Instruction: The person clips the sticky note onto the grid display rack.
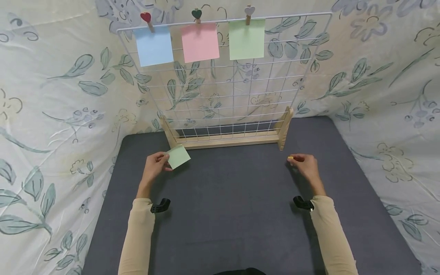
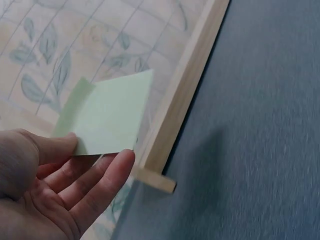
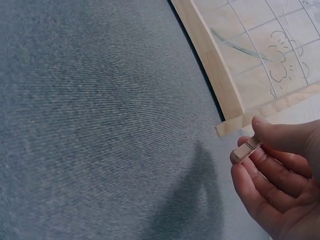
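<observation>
My left hand (image 1: 156,166) pinches a pale green sticky note (image 1: 178,156) by its edge, thumb on top, in front of the rack's left foot. In the left wrist view the note (image 2: 112,112) tilts up over the fingers, one edge strip folded. My right hand (image 1: 307,167) holds a small wooden clothespin (image 3: 247,148) between thumb and fingers, near the rack's right foot; a yellow bit shows at its tip in the head view. On the white wire grid rack (image 1: 233,82) hang a blue note (image 1: 153,46), a pink note (image 1: 200,44) and a green note (image 1: 246,42).
Heart-topped clothespins in red (image 1: 146,18), dark green (image 1: 197,14) and pale grey (image 1: 249,13) grip the top wire. The rack's wooden base (image 1: 228,142) stands at the back of the dark grey table (image 1: 233,214). Floral cloth (image 1: 62,114) hangs around it.
</observation>
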{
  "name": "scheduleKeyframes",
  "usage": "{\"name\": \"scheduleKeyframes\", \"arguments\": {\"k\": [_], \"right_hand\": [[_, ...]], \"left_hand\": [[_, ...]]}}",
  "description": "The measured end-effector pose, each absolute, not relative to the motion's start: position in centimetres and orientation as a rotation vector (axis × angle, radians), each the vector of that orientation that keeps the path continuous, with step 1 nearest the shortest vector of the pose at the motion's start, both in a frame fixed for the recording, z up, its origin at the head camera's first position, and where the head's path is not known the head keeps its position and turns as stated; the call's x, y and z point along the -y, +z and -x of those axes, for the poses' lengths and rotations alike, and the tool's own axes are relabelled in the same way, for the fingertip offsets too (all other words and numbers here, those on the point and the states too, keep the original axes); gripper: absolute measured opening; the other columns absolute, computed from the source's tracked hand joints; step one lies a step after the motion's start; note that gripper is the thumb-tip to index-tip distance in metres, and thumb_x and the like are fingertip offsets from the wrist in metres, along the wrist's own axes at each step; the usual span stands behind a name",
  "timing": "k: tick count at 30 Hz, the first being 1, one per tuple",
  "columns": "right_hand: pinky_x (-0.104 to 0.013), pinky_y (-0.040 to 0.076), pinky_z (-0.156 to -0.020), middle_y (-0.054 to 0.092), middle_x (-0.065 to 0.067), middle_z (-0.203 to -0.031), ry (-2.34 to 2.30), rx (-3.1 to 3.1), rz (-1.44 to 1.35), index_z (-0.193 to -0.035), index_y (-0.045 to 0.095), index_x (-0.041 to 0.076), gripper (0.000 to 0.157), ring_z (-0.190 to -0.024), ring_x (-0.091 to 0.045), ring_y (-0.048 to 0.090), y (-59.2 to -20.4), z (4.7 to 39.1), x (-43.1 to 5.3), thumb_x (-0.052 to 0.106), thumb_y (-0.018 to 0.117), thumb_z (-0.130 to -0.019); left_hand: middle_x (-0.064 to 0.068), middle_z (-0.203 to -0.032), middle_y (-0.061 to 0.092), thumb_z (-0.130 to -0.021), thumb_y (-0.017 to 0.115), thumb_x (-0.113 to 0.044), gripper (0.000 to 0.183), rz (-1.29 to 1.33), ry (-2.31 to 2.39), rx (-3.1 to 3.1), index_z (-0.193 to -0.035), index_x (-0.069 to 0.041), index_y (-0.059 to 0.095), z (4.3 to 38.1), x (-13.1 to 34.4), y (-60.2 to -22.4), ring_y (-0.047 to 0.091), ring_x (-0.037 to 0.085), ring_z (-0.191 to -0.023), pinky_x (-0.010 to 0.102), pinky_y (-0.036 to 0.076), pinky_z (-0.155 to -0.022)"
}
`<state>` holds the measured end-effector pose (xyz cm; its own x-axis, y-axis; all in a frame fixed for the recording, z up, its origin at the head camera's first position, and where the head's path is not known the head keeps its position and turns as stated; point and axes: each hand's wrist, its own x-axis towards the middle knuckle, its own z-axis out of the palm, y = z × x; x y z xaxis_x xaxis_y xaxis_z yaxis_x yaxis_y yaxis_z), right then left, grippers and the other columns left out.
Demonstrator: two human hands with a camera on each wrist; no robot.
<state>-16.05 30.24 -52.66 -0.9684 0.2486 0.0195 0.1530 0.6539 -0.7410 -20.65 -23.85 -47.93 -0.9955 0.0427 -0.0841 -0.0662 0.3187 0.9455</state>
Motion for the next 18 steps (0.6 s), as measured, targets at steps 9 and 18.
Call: {"name": "scheduleKeyframes", "arguments": {"k": [9, 18], "right_hand": [[-0.011, 0.05, -0.056, 0.071, -0.023, -0.099, 1.261, 2.733, 0.343, -0.11, 0.071, -0.005, 0.03, -0.082, -0.031, 0.071, -51.3, 16.3, -30.4, 0.019, 0.071, -0.093], [-0.017, 0.05, -0.063, 0.071, -0.022, -0.105, 1.202, 2.711, 0.33, -0.113, 0.071, -0.002, 0.032, -0.089, -0.031, 0.068, -48.9, 17.0, -30.3, 0.023, 0.07, -0.093]], "left_hand": [[0.031, -0.103, 0.066, -0.098, 0.058, -0.004, 0.024, -0.046, 1.794, -2.463, -0.115, 0.013, 0.062, 21.4, 20.8, -47.3, 0.066, 0.016, -0.072, 0.057, 0.058, -0.075], [0.03, -0.101, 0.066, -0.096, 0.061, -0.002, 0.025, -0.099, 1.856, -2.417, -0.115, 0.014, 0.063, 22.2, 18.3, -46.9, 0.066, 0.016, -0.068, 0.04, 0.063, -0.065]]}}
